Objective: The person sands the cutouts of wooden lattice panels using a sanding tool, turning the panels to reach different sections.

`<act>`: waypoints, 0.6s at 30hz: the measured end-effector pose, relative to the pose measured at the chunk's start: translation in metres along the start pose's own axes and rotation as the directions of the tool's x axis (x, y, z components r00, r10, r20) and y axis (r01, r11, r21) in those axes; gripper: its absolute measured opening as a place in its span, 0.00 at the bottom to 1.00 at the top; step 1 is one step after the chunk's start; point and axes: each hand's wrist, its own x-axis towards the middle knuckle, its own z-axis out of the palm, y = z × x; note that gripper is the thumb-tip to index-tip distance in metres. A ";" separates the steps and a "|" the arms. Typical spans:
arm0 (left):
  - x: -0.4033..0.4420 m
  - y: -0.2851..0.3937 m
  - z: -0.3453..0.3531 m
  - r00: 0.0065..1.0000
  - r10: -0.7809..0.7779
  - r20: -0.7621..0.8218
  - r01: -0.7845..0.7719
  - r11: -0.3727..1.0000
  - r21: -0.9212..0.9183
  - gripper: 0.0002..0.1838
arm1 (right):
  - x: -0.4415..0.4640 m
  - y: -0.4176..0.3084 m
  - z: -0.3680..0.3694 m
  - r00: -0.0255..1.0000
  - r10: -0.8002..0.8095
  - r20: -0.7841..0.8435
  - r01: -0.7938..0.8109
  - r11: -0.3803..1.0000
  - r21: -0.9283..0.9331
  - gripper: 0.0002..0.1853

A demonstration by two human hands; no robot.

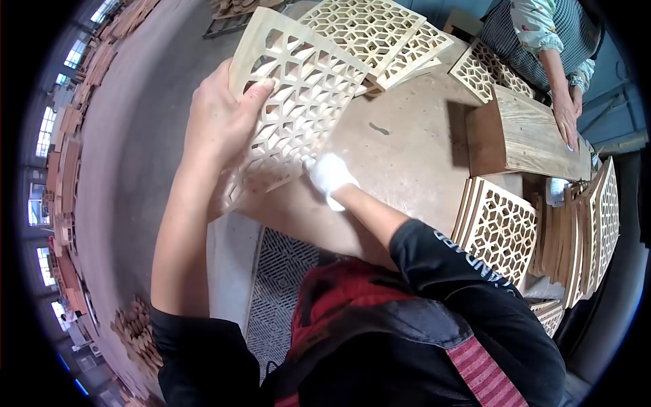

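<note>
My left hand (227, 119), bare, grips a pale wooden lattice panel (305, 88) by its left edge, thumb on the front face. The panel is tilted up over the table, and its lower end is blurred. In a white glove, my right hand (331, 178) is at the panel's lower right edge with its fingers drawn together. Whatever those fingers hold is too small and blurred to make out.
More lattice panels (369, 30) lie at the back of the table (400, 142). Across from me, a person's hand (565, 119) rests on a wooden box (536, 132). Stacked panels (505, 227) stand at the right. Wooden pieces (135, 332) lie on the floor, lower left.
</note>
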 end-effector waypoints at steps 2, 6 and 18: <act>-0.002 -0.009 -0.002 0.999 0.034 -0.027 -0.034 0.999 -0.011 0.20 | -0.007 0.023 0.006 0.975 -0.209 0.077 0.219 0.962 -0.164 0.22; -0.006 -0.015 -0.005 0.999 0.004 -0.036 -0.006 0.999 -0.043 0.19 | -0.012 0.023 0.000 0.946 -0.317 0.062 0.322 0.906 -0.274 0.26; -0.003 0.000 -0.004 0.999 -0.001 -0.036 -0.001 0.999 -0.053 0.18 | -0.055 0.086 0.007 0.975 0.028 0.219 -0.069 0.980 0.185 0.18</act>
